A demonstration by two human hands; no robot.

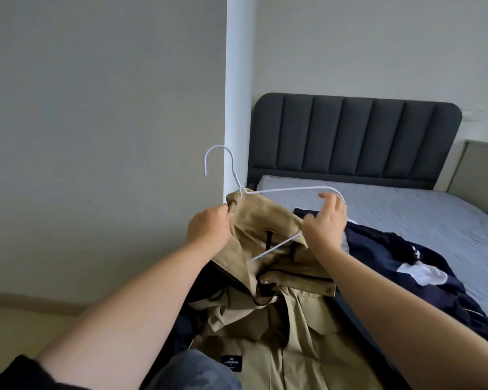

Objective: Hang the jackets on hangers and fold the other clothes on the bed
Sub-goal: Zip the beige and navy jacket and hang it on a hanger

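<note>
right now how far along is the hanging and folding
Done: nothing looks finished yet. In hand: the left hand grips the jacket by its collar while the right hand holds the hanger, one end under the collar, the other bare. Left: the navy clothes lie unfolded on the bed.

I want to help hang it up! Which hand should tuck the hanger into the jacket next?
Probably the right hand: it holds the hanger at its bare end, right above the jacket. The left hand is busy gripping the jacket's collar.
</note>
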